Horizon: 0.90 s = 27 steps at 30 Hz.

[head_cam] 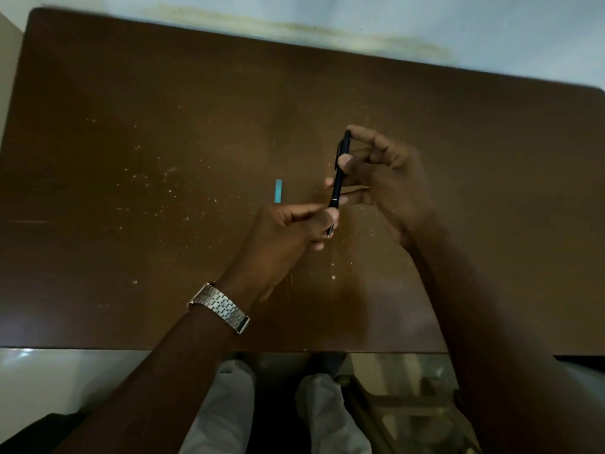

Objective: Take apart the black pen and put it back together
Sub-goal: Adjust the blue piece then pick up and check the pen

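Observation:
The black pen (339, 178) is held almost upright above the brown table (163, 158), clip end up and tip pointing down toward me. My right hand (386, 178) grips its upper barrel with thumb and fingers, the forefinger on the top end. My left hand (288, 231), with a metal watch on the wrist, pinches the lower tip section just below a thin silver ring. The pen looks whole, with its parts joined.
A small teal strip (278, 191) lies flat on the table just left of the pen. The tabletop is scratched and speckled. Its near edge runs just in front of my knees, and a pale wall stands behind the far edge.

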Available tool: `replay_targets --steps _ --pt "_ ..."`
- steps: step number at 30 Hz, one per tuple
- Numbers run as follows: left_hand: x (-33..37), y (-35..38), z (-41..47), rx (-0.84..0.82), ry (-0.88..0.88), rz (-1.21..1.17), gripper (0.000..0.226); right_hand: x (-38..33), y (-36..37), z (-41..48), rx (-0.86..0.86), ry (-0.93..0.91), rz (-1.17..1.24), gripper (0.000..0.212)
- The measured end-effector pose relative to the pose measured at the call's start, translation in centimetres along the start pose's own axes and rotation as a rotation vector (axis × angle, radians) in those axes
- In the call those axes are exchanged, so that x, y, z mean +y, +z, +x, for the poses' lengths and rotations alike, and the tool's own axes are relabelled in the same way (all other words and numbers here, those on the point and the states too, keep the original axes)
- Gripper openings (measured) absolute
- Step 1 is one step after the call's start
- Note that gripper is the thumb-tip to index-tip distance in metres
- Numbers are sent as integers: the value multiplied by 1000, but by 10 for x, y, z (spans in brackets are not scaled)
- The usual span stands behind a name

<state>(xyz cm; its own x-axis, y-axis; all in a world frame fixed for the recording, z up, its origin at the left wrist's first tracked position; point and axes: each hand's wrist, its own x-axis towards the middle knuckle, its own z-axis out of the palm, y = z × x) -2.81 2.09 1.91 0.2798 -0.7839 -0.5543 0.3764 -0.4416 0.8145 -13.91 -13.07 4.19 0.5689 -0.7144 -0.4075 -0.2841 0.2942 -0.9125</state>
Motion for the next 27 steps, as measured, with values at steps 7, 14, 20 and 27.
replay_targets --steps 7,14,20,27 --pt "-26 7 10 230 -2 298 26 41 11 15 67 206 -160 29" --pt "-44 15 21 242 48 594 18 68 20 26 168 247 -271 18" --pt "-51 15 28 276 87 672 23 74 28 30 237 152 -434 28" --pt "-48 15 28 266 118 760 22 77 32 24 282 108 -476 17"
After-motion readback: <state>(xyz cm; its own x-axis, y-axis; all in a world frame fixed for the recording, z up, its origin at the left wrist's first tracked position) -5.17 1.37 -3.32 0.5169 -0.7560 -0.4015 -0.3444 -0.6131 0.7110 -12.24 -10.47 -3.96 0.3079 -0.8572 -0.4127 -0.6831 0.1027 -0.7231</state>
